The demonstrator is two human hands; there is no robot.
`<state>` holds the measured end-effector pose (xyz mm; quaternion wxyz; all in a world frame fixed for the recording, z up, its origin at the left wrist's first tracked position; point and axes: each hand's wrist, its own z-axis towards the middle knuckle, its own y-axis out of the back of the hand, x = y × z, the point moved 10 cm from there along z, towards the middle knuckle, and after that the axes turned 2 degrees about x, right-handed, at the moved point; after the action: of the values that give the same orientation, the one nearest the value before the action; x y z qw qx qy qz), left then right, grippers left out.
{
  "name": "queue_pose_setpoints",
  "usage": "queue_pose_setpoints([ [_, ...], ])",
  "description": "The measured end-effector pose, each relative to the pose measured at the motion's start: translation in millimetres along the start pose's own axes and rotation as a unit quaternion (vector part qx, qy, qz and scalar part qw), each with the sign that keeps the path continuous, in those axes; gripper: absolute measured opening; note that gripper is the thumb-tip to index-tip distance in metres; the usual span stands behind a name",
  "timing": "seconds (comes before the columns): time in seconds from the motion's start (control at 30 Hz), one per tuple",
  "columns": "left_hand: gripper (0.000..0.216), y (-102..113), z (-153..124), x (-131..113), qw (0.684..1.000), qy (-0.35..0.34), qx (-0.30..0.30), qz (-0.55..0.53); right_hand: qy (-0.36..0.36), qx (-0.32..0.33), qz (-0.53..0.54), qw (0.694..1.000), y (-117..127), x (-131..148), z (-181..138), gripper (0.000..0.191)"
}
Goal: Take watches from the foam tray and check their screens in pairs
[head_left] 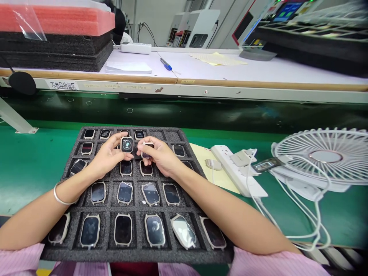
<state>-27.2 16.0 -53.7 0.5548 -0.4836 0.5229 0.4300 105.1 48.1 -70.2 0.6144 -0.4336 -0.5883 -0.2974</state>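
Note:
My left hand [112,154] grips a smartwatch case [127,145] by its edges, its screen lit with a dial and facing me. Beside it, my right hand [156,155] is closed on a second smartwatch case [147,149], which the thumb and fingers partly cover. Both hands are over the far half of a dark foam tray [138,253]. Strapless watch cases lie in the tray's compartments, such as a dark-screened one [123,229] in the near row and a tilted one with a bright reflection [184,231]. My hands and forearms hide some compartments.
To the right are a white power strip [238,170], a white fan [324,156] and looped white cables [316,214]. A raised shelf [184,73] runs behind, bearing a blue pen [166,64], paper pads [128,68] and stacked red and black foam [57,23]. The bench [34,165] is green.

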Motion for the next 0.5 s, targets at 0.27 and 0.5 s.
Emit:
queue_pose_setpoints([
  [0.27, 0.050, -9.4, -0.8, 2.2, 0.999, -0.002, 0.040, -0.008, -0.004, -0.037, -0.045, 0.998, 5.5, 0.5, -1.5, 0.038],
  [0.5, 0.037, -10.8, -0.4, 4.8, 0.998, -0.002, 0.055, -0.011, 0.008, -0.029, -0.041, 0.999, 3.7, 1.7, -1.9, 0.037],
])
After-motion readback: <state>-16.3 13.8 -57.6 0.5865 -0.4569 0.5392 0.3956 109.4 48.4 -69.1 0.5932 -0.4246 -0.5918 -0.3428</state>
